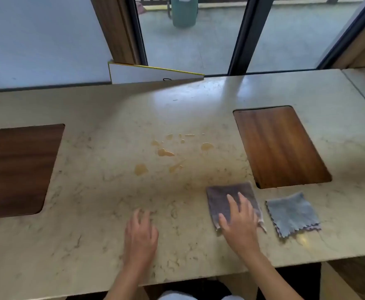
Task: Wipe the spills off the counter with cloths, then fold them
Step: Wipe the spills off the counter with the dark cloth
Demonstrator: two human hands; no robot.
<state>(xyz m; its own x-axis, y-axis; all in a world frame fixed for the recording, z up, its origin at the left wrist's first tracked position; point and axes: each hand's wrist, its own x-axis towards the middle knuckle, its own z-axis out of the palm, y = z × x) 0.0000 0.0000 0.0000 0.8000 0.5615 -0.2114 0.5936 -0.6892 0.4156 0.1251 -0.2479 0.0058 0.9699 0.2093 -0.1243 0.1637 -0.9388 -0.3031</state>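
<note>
Left hand point(141, 232) spread flat on counter point(90, 234); right hand point(239, 221) spread on dark cloth point(227, 194); spills point(165, 152) beyond.

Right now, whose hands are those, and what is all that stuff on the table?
They belong to a person wearing a camera on their head, so you look down just as they do. The right hand lies flat on a dark grey cloth; it presses, with no grip closed around anything. The left hand rests on the bare stone counter, holding nothing. A lighter grey cloth lies beside the first. Further away are yellowish spills, not yet wiped. Two wooden panels sit set into the counter.
</note>
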